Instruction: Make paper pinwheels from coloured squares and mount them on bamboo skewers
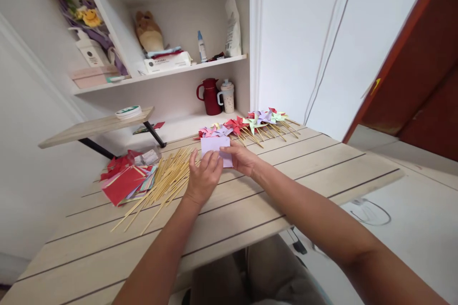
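Lilac paper (215, 148) folded at mid-table (322, 162), pinched by left hand (203, 176) and right hand (242, 158), fingers closed on its lower edge; best pressed flat and creased squarely, clear of the bamboo sticks (162, 186).

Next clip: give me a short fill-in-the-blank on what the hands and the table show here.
1. Both hands, the left hand and the right hand, hold a folded sheet of pale ____ paper.
2. The loose bamboo sticks lie to the ____ of the left hand.
3. Finished paper pinwheels lie along the table's ____ edge.
4. Under the shelf stands a dark ____ jug.

Missing words: purple; left; far; red
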`<state>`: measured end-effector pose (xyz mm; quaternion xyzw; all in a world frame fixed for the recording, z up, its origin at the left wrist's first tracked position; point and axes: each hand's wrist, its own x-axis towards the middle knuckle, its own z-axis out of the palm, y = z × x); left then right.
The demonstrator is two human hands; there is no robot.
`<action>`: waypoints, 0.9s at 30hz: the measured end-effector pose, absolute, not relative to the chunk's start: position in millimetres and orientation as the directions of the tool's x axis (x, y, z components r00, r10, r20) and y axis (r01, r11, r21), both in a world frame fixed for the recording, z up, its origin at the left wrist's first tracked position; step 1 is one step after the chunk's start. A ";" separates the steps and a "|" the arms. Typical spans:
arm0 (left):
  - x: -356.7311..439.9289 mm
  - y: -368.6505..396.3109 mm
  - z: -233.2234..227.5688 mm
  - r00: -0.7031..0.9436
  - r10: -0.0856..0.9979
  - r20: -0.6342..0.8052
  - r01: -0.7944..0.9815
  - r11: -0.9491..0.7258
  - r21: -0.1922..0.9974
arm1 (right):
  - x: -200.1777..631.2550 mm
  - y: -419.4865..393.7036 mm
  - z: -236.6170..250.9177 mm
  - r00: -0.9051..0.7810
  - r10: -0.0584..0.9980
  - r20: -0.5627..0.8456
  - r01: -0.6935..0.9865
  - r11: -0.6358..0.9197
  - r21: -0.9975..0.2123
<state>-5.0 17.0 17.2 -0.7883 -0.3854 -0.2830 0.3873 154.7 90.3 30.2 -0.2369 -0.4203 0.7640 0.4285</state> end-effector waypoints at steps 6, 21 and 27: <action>-17.7 17.2 6.5 0.405 0.454 0.794 0.862 -0.479 -0.166 | 145.9 98.2 19.5 -0.277 0.961 -0.003 -0.398 -0.118 -0.910; -11.2 14.3 7.9 -0.420 0.848 0.322 -0.083 -0.390 0.917 | 156.1 93.3 14.2 -0.208 0.840 0.502 0.097 0.528 -0.844; -9.7 12.5 5.3 -0.281 0.934 0.221 -0.209 -0.284 0.936 | 154.7 85.3 14.8 -0.338 0.813 0.474 0.079 0.527 -0.846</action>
